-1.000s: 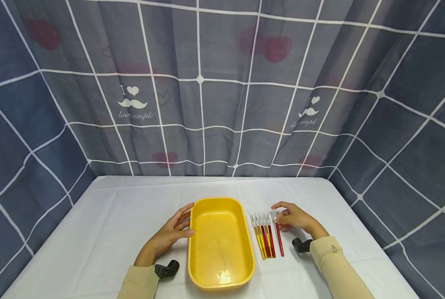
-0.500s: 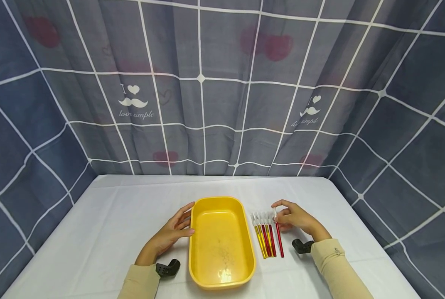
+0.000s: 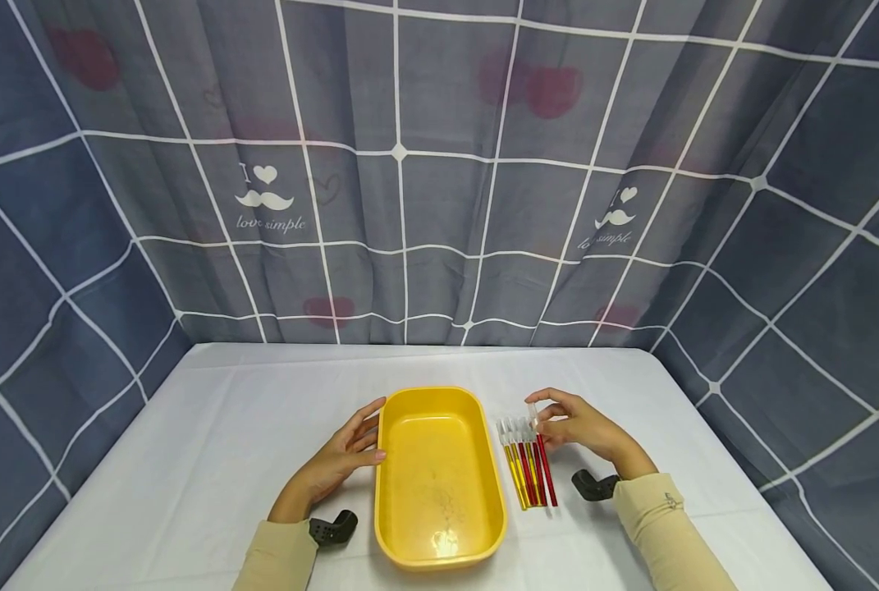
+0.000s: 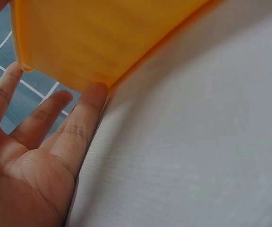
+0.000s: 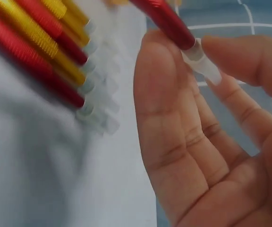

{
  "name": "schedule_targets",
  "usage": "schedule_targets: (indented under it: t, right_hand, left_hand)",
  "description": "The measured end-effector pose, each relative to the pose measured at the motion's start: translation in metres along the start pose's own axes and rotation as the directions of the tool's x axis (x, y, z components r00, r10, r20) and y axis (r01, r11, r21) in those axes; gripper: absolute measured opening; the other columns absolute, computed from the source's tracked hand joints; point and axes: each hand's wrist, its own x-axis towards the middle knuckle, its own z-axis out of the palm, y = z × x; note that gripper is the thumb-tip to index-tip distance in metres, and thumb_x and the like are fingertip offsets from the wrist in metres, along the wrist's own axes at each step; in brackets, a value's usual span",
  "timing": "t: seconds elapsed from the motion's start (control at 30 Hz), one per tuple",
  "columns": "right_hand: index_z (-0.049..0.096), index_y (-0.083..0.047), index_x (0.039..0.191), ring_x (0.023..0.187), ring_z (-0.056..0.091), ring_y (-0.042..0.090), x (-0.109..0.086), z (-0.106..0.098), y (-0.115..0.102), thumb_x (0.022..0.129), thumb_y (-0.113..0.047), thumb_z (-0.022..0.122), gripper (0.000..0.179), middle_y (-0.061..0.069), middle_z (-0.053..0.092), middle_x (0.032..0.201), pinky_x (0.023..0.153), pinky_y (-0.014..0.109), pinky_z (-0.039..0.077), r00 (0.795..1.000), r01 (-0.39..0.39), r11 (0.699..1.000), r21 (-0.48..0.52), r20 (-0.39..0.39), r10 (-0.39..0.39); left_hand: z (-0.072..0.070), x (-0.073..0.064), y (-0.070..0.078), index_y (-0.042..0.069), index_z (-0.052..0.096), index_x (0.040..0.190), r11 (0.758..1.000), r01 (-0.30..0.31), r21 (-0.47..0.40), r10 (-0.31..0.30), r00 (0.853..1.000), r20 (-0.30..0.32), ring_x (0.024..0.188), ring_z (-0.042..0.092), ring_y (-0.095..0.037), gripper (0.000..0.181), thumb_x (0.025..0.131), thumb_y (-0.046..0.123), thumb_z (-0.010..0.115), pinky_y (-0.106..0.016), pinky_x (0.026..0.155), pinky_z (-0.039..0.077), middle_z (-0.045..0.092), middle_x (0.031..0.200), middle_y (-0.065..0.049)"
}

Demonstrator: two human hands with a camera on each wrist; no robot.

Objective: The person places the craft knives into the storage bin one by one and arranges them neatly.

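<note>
Between thumb and fingers, my right hand [image 3: 583, 428] pinches a slim red craft knife [image 3: 547, 476] by its clear cap [image 5: 202, 66]. This knife is raised just above a row of other craft knives [image 3: 517, 472], red and gold with knurled grips and clear caps. They lie side by side on the white cloth, caps pointing away. To their left is a yellow plastic tray [image 3: 439, 460] with nothing in it. My left hand [image 3: 336, 464] rests at the tray's left side, fairly straight fingers touching its outer wall and thumb at the rim.
A white cloth [image 3: 210, 460] covers the table. Grey-blue checked curtains [image 3: 439, 205] hang behind it and on both sides. A black wrist device [image 3: 596, 485] sits by the right cuff, another black wrist device [image 3: 332, 529] by the left.
My right hand has lifted the red craft knife slightly and moved it left, closer to the row. The left hand and the tray keep their places.
</note>
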Motion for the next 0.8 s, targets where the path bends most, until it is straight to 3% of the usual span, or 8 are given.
schedule_targets:
  t: [0.2,0.47,0.67,0.8]
  right_hand:
    - [0.044,0.014,0.149,0.085,0.067,0.019,0.001,0.008,-0.006,0.101,0.0,0.069,0.055,0.011,0.064,0.104,0.076,0.035,0.065,1.0,-0.011,0.999,0.045,0.015,0.01]
    - [0.042,0.015,0.15,0.084,0.066,0.018,0.006,0.019,-0.006,0.1,0.0,0.068,0.058,0.01,0.062,0.104,0.075,0.033,0.065,1.0,0.011,0.996,0.084,0.019,-0.012]
    - [0.044,0.014,0.149,0.088,0.069,0.017,0.008,0.03,-0.009,0.102,0.0,0.068,0.055,0.01,0.062,0.107,0.077,0.032,0.064,0.999,0.025,0.986,0.165,0.042,-0.033]
    - [0.046,0.013,0.15,0.088,0.069,0.017,0.01,0.035,-0.012,0.103,0.001,0.068,0.053,0.01,0.063,0.108,0.078,0.031,0.064,0.998,0.026,0.979,0.202,0.052,-0.037]
  left_hand:
    - [0.0,0.0,0.0,0.005,0.018,0.173,1.0,-0.013,0.002,0.013,1.0,0.005,0.154,0.034,-0.053,0.093,0.1,0.008,0.075,-0.025,0.112,0.045,0.026,0.171,-0.034]
    - [-0.001,-0.001,-0.001,0.007,0.019,0.173,1.0,-0.01,0.021,0.01,1.0,-0.003,0.155,0.035,-0.052,0.092,0.1,0.008,0.075,-0.036,0.121,0.042,0.029,0.171,-0.033]
    - [-0.001,0.0,-0.002,0.007,0.018,0.173,1.0,-0.02,0.006,0.02,1.0,0.005,0.155,0.034,-0.052,0.092,0.101,0.009,0.075,-0.025,0.114,0.045,0.027,0.171,-0.033]
    - [0.0,0.0,-0.002,0.007,0.018,0.173,1.0,-0.017,0.009,0.017,1.0,0.001,0.154,0.035,-0.052,0.092,0.1,0.008,0.075,-0.025,0.114,0.044,0.028,0.171,-0.033]
